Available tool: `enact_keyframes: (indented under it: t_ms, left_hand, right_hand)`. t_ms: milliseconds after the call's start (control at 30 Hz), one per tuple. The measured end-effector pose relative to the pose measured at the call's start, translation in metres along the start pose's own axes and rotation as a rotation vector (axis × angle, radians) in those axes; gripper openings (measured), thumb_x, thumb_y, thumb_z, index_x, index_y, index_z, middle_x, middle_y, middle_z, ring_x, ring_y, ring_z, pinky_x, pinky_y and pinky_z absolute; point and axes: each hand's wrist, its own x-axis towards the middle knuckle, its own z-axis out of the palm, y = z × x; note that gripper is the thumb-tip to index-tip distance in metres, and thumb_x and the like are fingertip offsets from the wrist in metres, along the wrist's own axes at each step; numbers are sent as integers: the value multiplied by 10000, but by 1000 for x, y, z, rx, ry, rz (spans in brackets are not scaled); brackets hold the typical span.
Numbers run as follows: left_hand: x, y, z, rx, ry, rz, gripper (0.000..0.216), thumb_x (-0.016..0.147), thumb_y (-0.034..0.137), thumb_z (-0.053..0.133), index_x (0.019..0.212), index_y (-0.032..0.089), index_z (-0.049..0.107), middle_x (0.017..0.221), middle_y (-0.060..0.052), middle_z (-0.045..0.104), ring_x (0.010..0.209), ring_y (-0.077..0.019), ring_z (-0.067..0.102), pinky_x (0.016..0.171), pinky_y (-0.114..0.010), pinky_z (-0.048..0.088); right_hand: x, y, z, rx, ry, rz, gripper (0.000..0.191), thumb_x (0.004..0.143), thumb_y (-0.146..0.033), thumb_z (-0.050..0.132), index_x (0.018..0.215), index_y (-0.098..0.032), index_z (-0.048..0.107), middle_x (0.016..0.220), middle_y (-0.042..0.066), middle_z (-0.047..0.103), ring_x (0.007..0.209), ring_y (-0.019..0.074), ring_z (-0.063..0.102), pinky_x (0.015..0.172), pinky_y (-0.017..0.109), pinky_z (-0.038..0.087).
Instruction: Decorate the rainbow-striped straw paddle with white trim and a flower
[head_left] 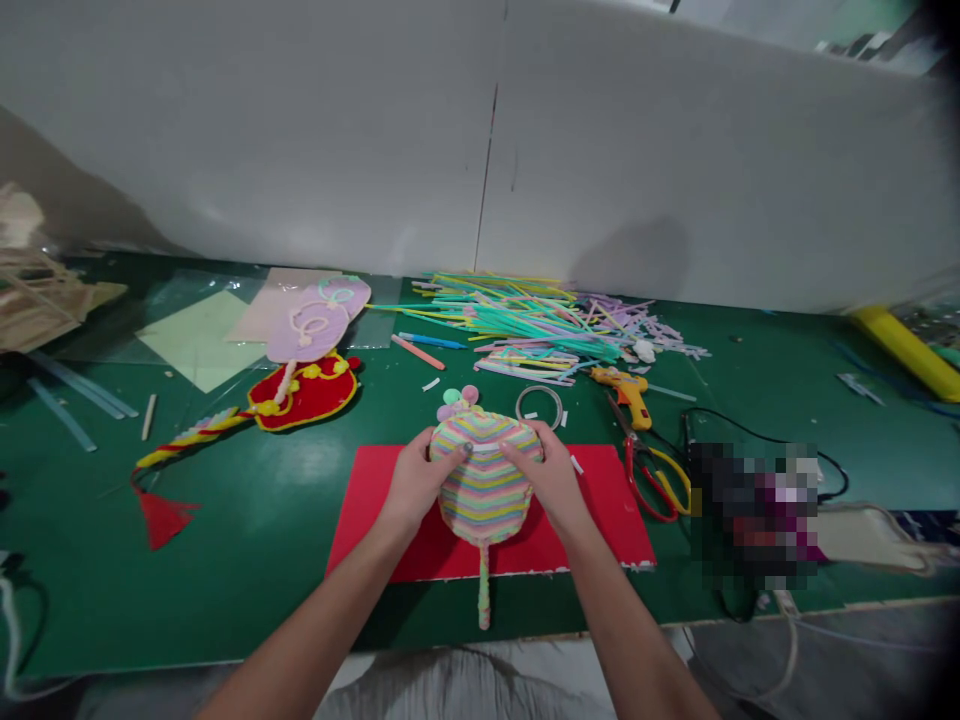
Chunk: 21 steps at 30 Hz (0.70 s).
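Observation:
Between my two hands is a round hand fan [486,490] striped in pastel pink, yellow, green and purple, its wrapped handle pointing toward me. My left hand [421,475] grips its left edge, thumb pressed on the striped face. On the right edge, my right hand [551,470] holds it the same way; both sets of fingers are partly hidden behind it. Small pastel pompoms [457,398] show at the fan's top left. Under the fan lies a red board [600,510].
A pile of pastel pipe cleaners [525,325] lies along the wall. On the right are an orange glue gun [626,390], scissors [652,475] and a roll of tape [538,405]. A red fan [311,395] and a purple fan [315,320] lie left on the green table [247,560].

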Motion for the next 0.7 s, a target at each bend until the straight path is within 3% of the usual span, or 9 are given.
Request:
enact_keyframes:
  t_ms: [133, 333, 500, 633, 700]
  left_hand:
    - [2, 6, -2, -2, -39, 11, 384, 652, 447, 702, 893, 158, 626, 878, -53, 690, 793, -219, 629, 649, -279, 493]
    - [1, 8, -11, -66, -81, -35, 450, 603, 440, 744, 935, 160, 626, 870, -52, 695, 830, -245, 638, 683, -320, 515]
    - [0, -2, -14, -122, -18, -64, 464, 600, 448, 746, 949, 175, 612, 891, -44, 696, 841, -236, 641, 698, -315, 510]
    - [0, -12, -7, -200, 56, -87, 438, 642, 492, 699, 919, 169, 595, 959, -63, 679, 906, -226, 630, 742, -302, 500]
    - [-3, -11, -1, -252, 66, -119, 448, 683, 526, 651, 949, 170, 590, 1008, -80, 668, 950, -229, 622, 771, -312, 497]
  right_hand:
    - [6, 1, -3, -17, -33, -28, 376, 672, -436, 682, 936, -189, 579, 813, 14, 640, 752, 183, 603, 633, 263, 487]
    - [12, 0, -13, -24, -63, -34, 368, 802, -516, 493, 828, -178, 635, 783, 30, 652, 789, 198, 589, 683, 284, 471]
    - [8, 0, -9, -36, -147, -31, 318, 736, -493, 585, 756, -180, 638, 696, 4, 621, 696, 181, 568, 605, 267, 464]
    - [-1, -9, -3, -64, -60, -52, 271, 758, -447, 579, 689, -185, 563, 603, -33, 513, 577, 126, 476, 515, 223, 392]
    - [-11, -20, 2, -188, 38, -113, 251, 787, -423, 557, 688, -192, 548, 582, -37, 478, 551, 115, 442, 492, 215, 363]
